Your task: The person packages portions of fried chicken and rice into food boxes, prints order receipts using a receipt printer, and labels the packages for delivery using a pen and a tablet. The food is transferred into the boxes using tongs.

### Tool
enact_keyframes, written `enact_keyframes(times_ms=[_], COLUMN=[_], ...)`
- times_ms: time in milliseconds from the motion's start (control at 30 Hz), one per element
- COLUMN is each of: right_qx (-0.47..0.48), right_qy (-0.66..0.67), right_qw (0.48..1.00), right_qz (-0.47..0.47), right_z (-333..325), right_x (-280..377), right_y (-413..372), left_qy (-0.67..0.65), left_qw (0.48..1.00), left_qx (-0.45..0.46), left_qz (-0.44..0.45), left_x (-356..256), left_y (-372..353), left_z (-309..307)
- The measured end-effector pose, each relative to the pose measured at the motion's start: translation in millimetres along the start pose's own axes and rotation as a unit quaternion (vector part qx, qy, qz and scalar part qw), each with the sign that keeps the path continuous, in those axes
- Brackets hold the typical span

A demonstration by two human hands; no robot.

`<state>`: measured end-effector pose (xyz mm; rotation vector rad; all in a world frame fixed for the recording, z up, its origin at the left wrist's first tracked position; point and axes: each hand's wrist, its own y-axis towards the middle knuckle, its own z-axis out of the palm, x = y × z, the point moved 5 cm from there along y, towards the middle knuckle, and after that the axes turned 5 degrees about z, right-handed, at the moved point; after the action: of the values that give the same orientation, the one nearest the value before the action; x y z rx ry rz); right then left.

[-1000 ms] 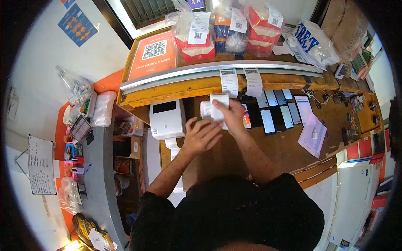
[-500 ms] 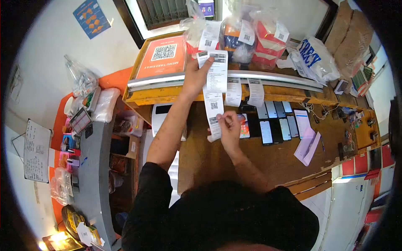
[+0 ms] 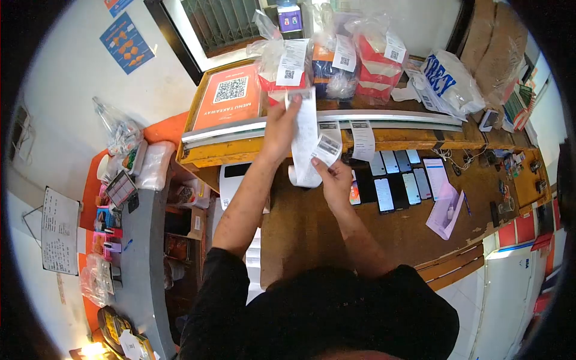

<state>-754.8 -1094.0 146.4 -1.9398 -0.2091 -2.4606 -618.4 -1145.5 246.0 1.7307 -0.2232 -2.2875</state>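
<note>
A long white paper receipt [image 3: 305,129] hangs between my hands in front of the counter's shelf edge. My left hand [image 3: 281,126] pinches its upper part, with the thumb on the paper. Lower down and to the right, my right hand [image 3: 335,180] pinches a printed, folded-over part of the paper [image 3: 327,149] between thumb and fingers. The bottom of the strip curls. Another receipt [image 3: 363,141] hangs from the shelf edge to the right. Behind the hands stand bagged packages, a red and white one [image 3: 380,66] among them, with receipts attached.
Several phones [image 3: 413,187] lie on the brown desk [image 3: 300,240], beside a pink-white folded paper [image 3: 445,213]. An orange QR sign [image 3: 228,96] lies on the upper shelf. A white plastic bag [image 3: 453,84] sits at right, and a grey counter [image 3: 141,252] runs along the left.
My right hand has risen slightly, bringing the lower part of the receipt up and folding it over. My left hand still holds the top. The camera view has shifted a little.
</note>
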Motion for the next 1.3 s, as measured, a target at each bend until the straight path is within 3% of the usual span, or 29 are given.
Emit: enact_keyframes(times_ms=[67,133,200,267,300,367,433,600,700,800,933,1000,1067,1133,1233,1300], right_qx=[0.022,0.018,0.013,-0.047,-0.049,-0.041,-0.045,-0.039,-0.063,-0.034,0.004,-0.03,-0.066,-0.019,0.016,0.093], right_qy=[0.043,0.101,0.115,0.094,0.096,0.095,0.055,0.023,0.12,0.175,0.123,0.112,0.052,-0.058,-0.05,-0.074], right_qw=[0.999,0.992,0.992,0.993,0.993,0.994,0.997,0.999,0.99,0.981,0.983,0.99,0.996,0.996,0.999,0.99], right_qz=[-0.022,0.068,0.058,0.052,0.05,0.037,0.028,0.026,0.038,0.074,0.135,0.085,-0.029,-0.072,-0.011,0.079], right_z=[1,-1,3,-1,-3,-5,-12,-9,5,24,14,0,-17,-24,-24,-14], right_x=[-28,-68,-67,-65,-61,-54,-54,-71,-92,-124,-123,-98,-59,-46,-25,-33], right_y=[-11,-20,-23,-19,-17,-8,-2,5,4,-8,-40,-46,-41,-20,12,22], left_qy=[0.107,0.17,0.232,0.41,0.421,0.549,0.494,0.599,0.605,0.597,0.569,0.553,0.536,0.537,0.544,0.552], left_qw=[0.99,0.975,0.954,0.826,0.795,0.717,0.766,0.739,0.738,0.742,0.742,0.745,0.755,0.757,0.746,0.752], left_qx=[-0.051,-0.058,-0.061,-0.134,-0.117,-0.042,0.206,0.144,0.144,0.136,0.101,0.07,0.061,0.063,0.113,0.12], left_qz=[0.074,0.129,0.181,0.363,0.422,0.427,0.355,0.273,0.263,0.273,0.339,0.365,0.372,0.367,0.368,0.339], left_x=[-7,1,-2,-16,-19,-11,30,27,28,28,38,30,30,26,38,33], left_y=[26,55,58,39,23,-13,-41,-77,-75,-75,-65,-74,-91,-109,-130,-141], left_z=[-15,-20,-15,-6,1,4,-14,0,-4,-3,-15,-16,-21,-16,-19,-14])
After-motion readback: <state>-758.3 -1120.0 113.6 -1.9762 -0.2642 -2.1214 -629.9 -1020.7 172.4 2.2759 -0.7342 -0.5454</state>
